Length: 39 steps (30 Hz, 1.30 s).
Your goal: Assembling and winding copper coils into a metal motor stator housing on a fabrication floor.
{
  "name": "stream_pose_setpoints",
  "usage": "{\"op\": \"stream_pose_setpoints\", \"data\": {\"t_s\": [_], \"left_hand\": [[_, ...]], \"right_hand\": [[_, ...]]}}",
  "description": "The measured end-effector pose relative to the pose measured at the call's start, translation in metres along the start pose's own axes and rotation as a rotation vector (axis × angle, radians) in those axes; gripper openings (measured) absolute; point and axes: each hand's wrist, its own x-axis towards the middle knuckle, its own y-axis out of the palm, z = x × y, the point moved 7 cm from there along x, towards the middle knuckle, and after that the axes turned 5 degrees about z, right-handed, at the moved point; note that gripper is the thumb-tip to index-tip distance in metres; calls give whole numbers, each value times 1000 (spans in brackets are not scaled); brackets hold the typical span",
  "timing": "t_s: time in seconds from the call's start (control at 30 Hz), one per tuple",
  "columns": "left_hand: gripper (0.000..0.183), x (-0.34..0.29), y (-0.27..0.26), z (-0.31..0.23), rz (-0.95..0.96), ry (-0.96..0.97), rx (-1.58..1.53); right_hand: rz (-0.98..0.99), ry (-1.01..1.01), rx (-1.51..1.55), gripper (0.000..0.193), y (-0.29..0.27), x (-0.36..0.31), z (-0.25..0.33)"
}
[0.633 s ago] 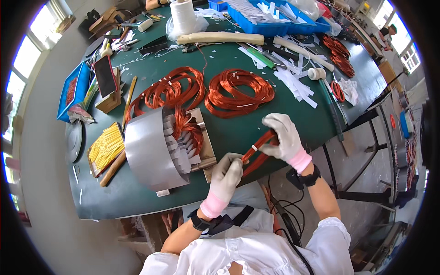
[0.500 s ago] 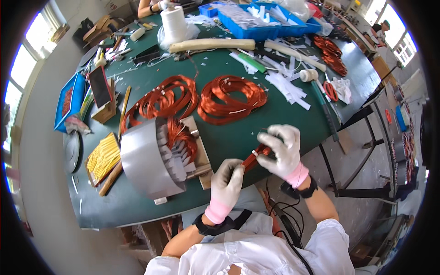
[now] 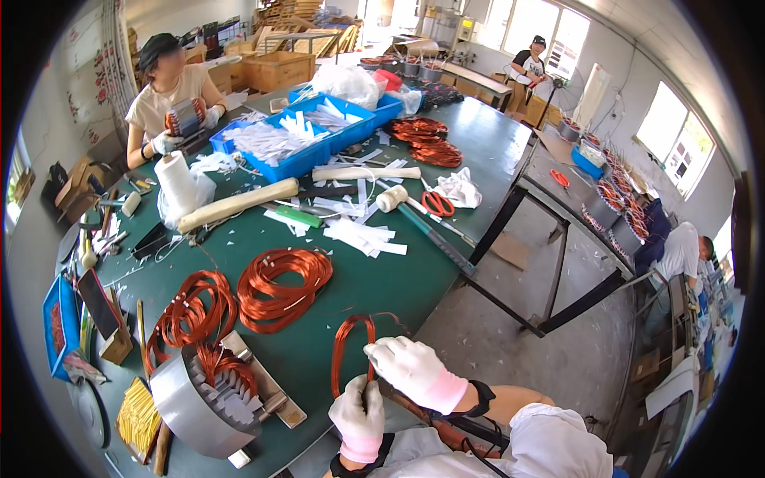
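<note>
A narrow loop of copper wire coil (image 3: 338,358) stands upright over the table's near edge. My left hand (image 3: 358,416), in a white glove with a pink cuff, is closed on its lower end. Closed fingers of my right hand (image 3: 408,371), gloved alike, grip the loop's right side, and a loose wire end curls above them. Left of my hands lies a grey metal stator (image 3: 205,408), with copper windings (image 3: 227,366) and white paper strips in its slots. Beyond it are two bundles of copper coils, one rounder (image 3: 284,291), one looser (image 3: 194,309).
Blue bins (image 3: 296,163) of white paper strips stand farther back. A mallet (image 3: 434,233), red scissors (image 3: 437,204) and paper strips (image 3: 365,237) lie mid-table. Yellow sticks (image 3: 139,421) fill a tray at left. A co-worker (image 3: 171,107) holds a stator across the table.
My view has swung up and to the right, showing more of the room. The held coil now stands up as a loop, and my right hand lies sideways against it.
</note>
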Motion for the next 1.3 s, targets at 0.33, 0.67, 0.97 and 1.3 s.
{"op": "stream_pose_setpoints", "data": {"t_s": [0.33, 0.67, 0.97, 1.3], "left_hand": [[13, 8, -36, 42, -153, -408, -937], [13, 18, -60, 14, -126, -375, -1179], [20, 16, -54, 3, -91, -375, -1202], [17, 9, -60, 5, -82, -375, -1101]], "right_hand": [[-179, 237, 1473, 7, 10, 33, -56], [418, 122, 1062, 64, 48, 9, -34], [121, 392, 1427, 45, 33, 25, -50], [-470, 756, 1914, 19, 44, -28, -130]]}}
